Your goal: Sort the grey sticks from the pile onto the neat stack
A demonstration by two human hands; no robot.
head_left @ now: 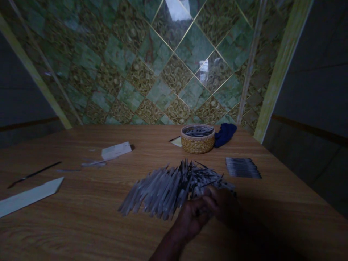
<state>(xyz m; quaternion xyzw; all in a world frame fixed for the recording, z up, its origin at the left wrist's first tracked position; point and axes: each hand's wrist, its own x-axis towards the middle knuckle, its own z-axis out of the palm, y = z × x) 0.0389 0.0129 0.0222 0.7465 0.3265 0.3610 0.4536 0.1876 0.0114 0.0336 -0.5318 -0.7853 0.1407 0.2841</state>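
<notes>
A spread pile of slender dark sticks in clear plastic sleeves (160, 188) lies fanned out on the wooden table, in dim light. At its near right edge my left hand (190, 217) and my right hand (224, 203) meet, fingers closed and pressed together. What they hold between them is too dark and blurred to make out. A thin dark stick shows just above my right fingertips, but I cannot tell whether it is held. To the right lies a neat row of sleeved sticks (243, 168), side by side.
Behind the pile stands a woven basket (197, 145) filled with similar sticks, a dark blue cloth (225, 135) beside it. On the left are a white box (116, 150), loose clear strips (94, 164), a thin dark tool (35, 174) and a pale pointed strip (31, 195). A tiled wall (163, 72) bounds the table's back.
</notes>
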